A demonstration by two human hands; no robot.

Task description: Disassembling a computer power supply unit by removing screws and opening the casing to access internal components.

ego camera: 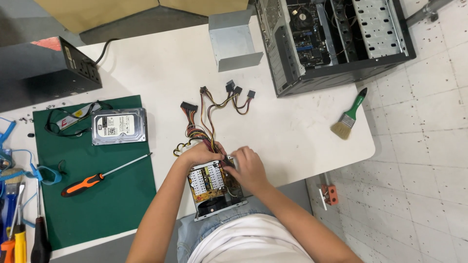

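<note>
Worktop (302,131), white and rounded at its corner, carries everything here. Largest on it is the open computer case (336,41) at the far right, lying on its side with the motherboard showing. A green mat (112,195) covers the near left, holding a hard drive (119,126) and an orange-handled screwdriver (100,176). A black box (46,73) sits at the far left, a bent grey metal cover (234,41) beside the case, and a green-handled brush (349,117) near the right edge.

At the near edge, partly over the person's lap, rests the opened power supply (210,187), its circuit board exposed. Its cable bundle (209,114) fans away across the worktop. Both hands are on its far end: the left hand (199,155) is curled closed over the wires where they enter, and the right hand (248,169) pinches the casing rim just beside it.
</note>
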